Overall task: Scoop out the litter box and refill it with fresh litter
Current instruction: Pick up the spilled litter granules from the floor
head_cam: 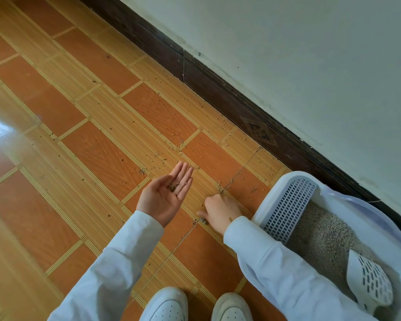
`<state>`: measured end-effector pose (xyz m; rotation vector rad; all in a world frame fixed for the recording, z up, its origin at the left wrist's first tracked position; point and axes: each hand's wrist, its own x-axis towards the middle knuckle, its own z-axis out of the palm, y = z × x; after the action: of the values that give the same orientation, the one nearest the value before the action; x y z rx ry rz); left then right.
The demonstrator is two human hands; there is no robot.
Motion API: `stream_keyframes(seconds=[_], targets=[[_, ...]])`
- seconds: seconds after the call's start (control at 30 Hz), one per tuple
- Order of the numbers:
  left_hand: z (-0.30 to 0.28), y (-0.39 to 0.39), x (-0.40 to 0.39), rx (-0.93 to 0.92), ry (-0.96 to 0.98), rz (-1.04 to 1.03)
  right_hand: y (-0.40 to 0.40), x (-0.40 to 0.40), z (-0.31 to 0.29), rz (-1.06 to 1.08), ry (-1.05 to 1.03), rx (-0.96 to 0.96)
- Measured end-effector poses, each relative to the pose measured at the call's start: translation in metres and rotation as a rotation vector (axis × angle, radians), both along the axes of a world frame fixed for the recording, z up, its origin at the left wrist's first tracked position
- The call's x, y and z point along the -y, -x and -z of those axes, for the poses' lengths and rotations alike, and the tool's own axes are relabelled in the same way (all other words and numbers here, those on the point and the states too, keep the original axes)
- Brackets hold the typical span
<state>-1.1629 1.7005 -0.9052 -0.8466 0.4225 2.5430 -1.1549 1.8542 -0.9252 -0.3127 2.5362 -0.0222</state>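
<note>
A white litter box (347, 200) stands at the lower right against the wall, with a perforated step (289, 207) at its near end and grey-brown litter (322, 237) inside. A white slotted scoop (370, 281) lies on that litter. My left hand (167, 195) is held palm up above the floor, fingers apart, with a few litter grains (174, 187) resting on it. My right hand (220, 212) is down on the floor just left of the box, fingers curled, its fingertips at a small cluster of spilled grains (202, 220).
Spilled litter grains (162, 156) lie scattered over the orange and tan tiled floor (79, 158), densest towards the dark skirting board (218, 89) and the white wall. My two white shoes (171, 306) are at the bottom edge.
</note>
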Motion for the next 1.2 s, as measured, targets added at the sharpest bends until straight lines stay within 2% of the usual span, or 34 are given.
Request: stream_keyframes(seconds=[0.13, 0.3, 0.37, 0.43, 0.5, 0.57, 0.63, 0.73, 0.83, 0.93, 1.07, 1.2], targets=[[0.0, -0.002, 0.003, 0.001, -0.005, -0.015, 0.007, 0.005, 0.009, -0.012, -0.012, -0.074], [-0.001, -0.002, 0.005, -0.002, 0.015, -0.016, 0.005, 0.013, 0.01, -0.168, -0.098, -0.136], [0.0, -0.001, 0.003, -0.008, 0.029, -0.017, 0.004, 0.014, 0.009, -0.154, -0.058, -0.139], [0.002, -0.001, 0.001, -0.007, 0.056, -0.016, 0.009, 0.01, 0.002, -0.044, 0.045, -0.197], [0.005, -0.001, -0.002, -0.007, 0.086, -0.002, 0.015, 0.009, -0.004, 0.047, 0.242, -0.306], [0.007, -0.001, -0.005, -0.001, 0.111, 0.021, 0.017, 0.014, -0.012, 0.077, 0.496, -0.328], [0.008, -0.001, -0.009, 0.012, 0.126, 0.039, 0.018, 0.017, -0.025, 0.066, 0.593, -0.328], [0.009, 0.001, -0.012, 0.014, 0.084, 0.05, 0.03, -0.005, -0.034, 0.169, 0.507, -0.316], [0.008, 0.001, -0.009, 0.012, 0.031, 0.038, 0.046, -0.044, -0.021, 0.326, 0.226, -0.265], [0.01, 0.003, -0.006, 0.01, 0.027, 0.031, 0.05, -0.058, -0.002, 0.345, 0.013, -0.177], [0.011, 0.004, -0.005, 0.016, 0.032, 0.036, 0.056, -0.053, 0.01, 0.372, -0.045, -0.113], [0.012, 0.003, -0.005, 0.023, 0.035, 0.04, 0.054, -0.046, 0.015, 0.287, -0.087, -0.152]])
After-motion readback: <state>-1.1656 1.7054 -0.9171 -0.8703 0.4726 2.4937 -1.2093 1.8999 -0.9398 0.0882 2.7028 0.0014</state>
